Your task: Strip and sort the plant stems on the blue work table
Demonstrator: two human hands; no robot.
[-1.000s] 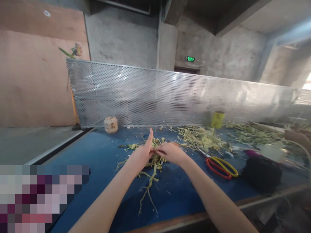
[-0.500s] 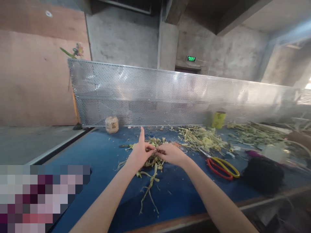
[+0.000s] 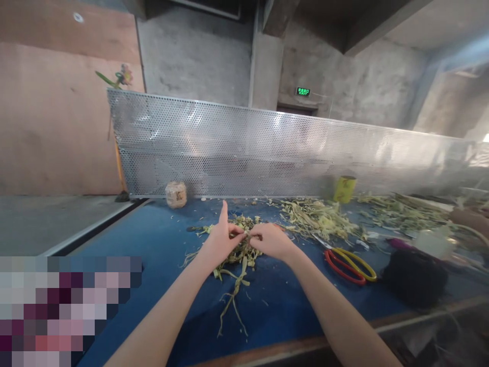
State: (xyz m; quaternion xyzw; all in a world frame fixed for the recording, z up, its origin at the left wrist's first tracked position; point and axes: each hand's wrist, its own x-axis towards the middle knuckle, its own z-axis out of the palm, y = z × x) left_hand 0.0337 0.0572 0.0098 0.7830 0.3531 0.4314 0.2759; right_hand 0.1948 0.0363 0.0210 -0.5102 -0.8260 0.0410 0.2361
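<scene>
A small heap of dried, pale green plant stems [image 3: 240, 262] lies on the blue tabletop [image 3: 153, 285], with thin root-like strands trailing toward me. Over this heap my left hand [image 3: 222, 240] pinches with thumb and fingertips while one finger points up. My right hand [image 3: 269, 239] meets it from the other side, its fingers curled and pinched together. Between the two sets of fingertips is a small bit of the plant, too small to make out well. Scissors [image 3: 349, 265] with one red and one yellow handle lie to the right of my right hand.
A larger pile of dried stems [image 3: 321, 219] lies behind the scissors, near a yellow-green can [image 3: 345, 189]. A whitish jar-like block [image 3: 176, 194] stands at the back left. A perforated metal screen [image 3: 244, 148] runs along the back. A black bundle [image 3: 414, 278] sits at right.
My right hand has shifted slightly, its fingers now more curled at the fingertips of my left. The left hand keeps nearly the same pose. The scissors and piles stay put.
</scene>
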